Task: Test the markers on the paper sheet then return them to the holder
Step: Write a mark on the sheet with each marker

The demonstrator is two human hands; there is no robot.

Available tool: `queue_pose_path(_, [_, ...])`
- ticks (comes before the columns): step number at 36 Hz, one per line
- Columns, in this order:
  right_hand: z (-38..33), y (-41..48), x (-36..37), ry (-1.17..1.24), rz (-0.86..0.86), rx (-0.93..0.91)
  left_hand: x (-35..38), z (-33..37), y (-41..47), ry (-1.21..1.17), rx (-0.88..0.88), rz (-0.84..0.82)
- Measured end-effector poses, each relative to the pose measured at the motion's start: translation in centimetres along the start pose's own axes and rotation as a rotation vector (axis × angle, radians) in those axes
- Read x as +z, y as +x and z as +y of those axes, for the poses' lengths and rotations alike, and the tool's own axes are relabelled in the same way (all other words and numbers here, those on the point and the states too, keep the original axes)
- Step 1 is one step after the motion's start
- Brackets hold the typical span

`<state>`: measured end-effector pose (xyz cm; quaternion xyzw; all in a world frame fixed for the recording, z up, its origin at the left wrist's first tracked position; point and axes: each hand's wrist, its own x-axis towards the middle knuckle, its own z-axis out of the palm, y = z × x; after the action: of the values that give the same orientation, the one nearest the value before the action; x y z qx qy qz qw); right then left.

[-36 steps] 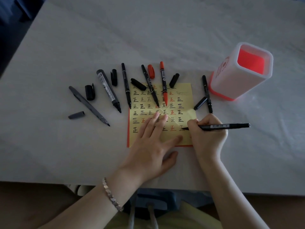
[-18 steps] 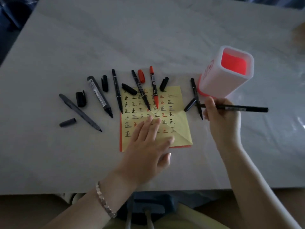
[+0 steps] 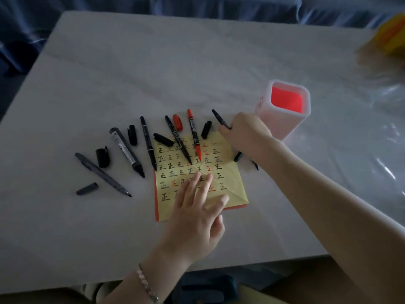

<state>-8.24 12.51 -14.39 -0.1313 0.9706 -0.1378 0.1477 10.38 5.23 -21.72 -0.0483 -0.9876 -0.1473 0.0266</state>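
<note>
Markers: seven, first (image 3: 102,174), six black/grey, one orange (image 3: 194,135). Loose caps: six, first (image 3: 86,188). Holder (image 3: 285,126): one. Sheet (image 3: 232,185): one.

This looks to me like a room in a home rather than an office or shop, though I can't be sure. I'm seated at a pale, marble-veined table (image 3: 135,69) covered with a clear glossy plastic sheet (image 3: 361,137) that catches the light at my right. Beyond the far edge hangs blue fabric (image 3: 153,6), a curtain or sofa cover; which, I can't tell. The light is dim. A blurred yellow thing (image 3: 392,36) sits at the far right corner. The loose marker pens (image 3: 126,148) suggest a casual desk.
</note>
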Motion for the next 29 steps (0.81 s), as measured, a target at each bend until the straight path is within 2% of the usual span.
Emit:
queue_pose_path(6, [0.2, -0.5, 0.8, 0.017, 0.059, 0.026, -0.1, -0.2, 0.0, -0.010, -0.001, -0.010])
queue_pose_path(15, [5.2, -3.7, 0.2, 0.028, 0.135, 0.135, -0.1, -0.2, 0.0, -0.033, 0.006, -0.009])
queue_pose_path(22, [6.4, -3.9, 0.5, 0.015, -0.007, 0.220, -0.1, -0.1, -0.1, -0.047, 0.007, -0.010])
queue_pose_path(29, [7.0, -3.2, 0.7, 0.132, -0.041, 0.242, -0.3, 0.1, -0.1, -0.049, 0.007, 0.005])
